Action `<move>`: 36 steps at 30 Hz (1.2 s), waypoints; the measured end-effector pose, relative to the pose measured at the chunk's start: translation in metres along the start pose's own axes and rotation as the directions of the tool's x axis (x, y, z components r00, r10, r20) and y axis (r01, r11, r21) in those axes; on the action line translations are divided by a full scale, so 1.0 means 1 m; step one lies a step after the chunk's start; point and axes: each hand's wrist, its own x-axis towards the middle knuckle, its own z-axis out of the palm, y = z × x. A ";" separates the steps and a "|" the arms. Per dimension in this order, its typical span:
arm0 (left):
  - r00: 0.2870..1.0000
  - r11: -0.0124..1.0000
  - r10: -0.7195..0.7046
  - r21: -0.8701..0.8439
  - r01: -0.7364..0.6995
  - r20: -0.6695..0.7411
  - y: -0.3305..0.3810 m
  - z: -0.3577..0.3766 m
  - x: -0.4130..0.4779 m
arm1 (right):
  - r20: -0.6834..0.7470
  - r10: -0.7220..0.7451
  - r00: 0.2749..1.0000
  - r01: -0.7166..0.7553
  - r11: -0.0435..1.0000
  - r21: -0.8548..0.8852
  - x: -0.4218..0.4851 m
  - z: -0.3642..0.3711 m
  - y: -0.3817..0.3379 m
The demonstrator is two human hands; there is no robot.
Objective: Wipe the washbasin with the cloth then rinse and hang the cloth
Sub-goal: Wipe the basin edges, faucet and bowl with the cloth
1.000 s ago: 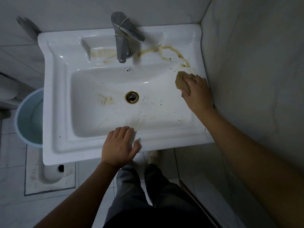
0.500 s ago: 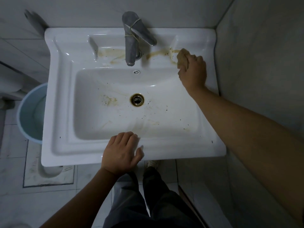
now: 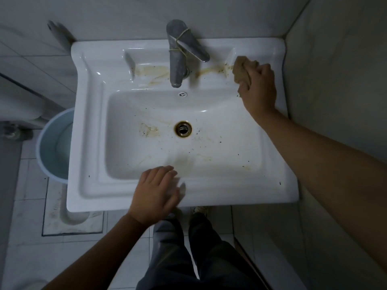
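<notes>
Blue bucket [image 3: 52, 147] on the floor, tucked against the washbasin's [image 3: 94, 195] left side. Left hand [image 3: 156, 193] palm-down on the front rim, fingers relaxed over the bowl edge, thumb out, holding nothing. Faucet [image 3: 178, 57] back centre, brown stains either side. Right arm reaches in from the right, right hand [image 3: 258, 88] fisted around a bunched tan cloth [image 3: 240, 69], pressing it on the back ledge at the right stain's end.

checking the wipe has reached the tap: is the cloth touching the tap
Apart. The head view shows a stretch of stained basin between the cloth and the tap.
</notes>
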 end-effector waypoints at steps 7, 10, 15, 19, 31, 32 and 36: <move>0.988 0.985 -0.150 0.075 0.153 -0.048 -0.055 -0.017 -0.007 | -0.086 0.121 0.989 -0.120 0.993 0.013 -0.003 0.028 -0.033; 0.993 0.991 -0.113 0.063 0.115 -0.033 -0.056 -0.013 -0.007 | -0.007 0.048 0.999 -0.048 0.999 -0.014 -0.004 0.033 -0.050; 0.990 0.991 -0.130 0.026 0.132 -0.046 -0.058 -0.011 -0.007 | 0.132 -0.167 0.977 0.166 0.986 0.022 -0.004 0.031 -0.059; 0.993 0.994 -0.102 0.036 0.105 -0.065 -0.056 -0.012 -0.006 | 0.128 -0.175 0.976 0.171 0.984 0.040 -0.002 0.018 -0.052; 0.997 0.997 -0.035 0.061 0.039 -0.070 -0.059 -0.011 -0.007 | 0.016 -0.085 0.996 0.085 0.996 -0.022 0.010 0.057 -0.113; 0.997 0.998 -0.036 0.057 0.040 -0.071 -0.059 -0.011 -0.007 | 0.034 -0.141 0.989 0.141 0.990 -0.012 0.006 0.060 -0.118; 0.995 0.998 -0.041 0.053 0.046 -0.089 -0.058 -0.012 -0.008 | 0.068 -0.237 0.969 0.238 0.971 -0.005 -0.001 0.049 -0.103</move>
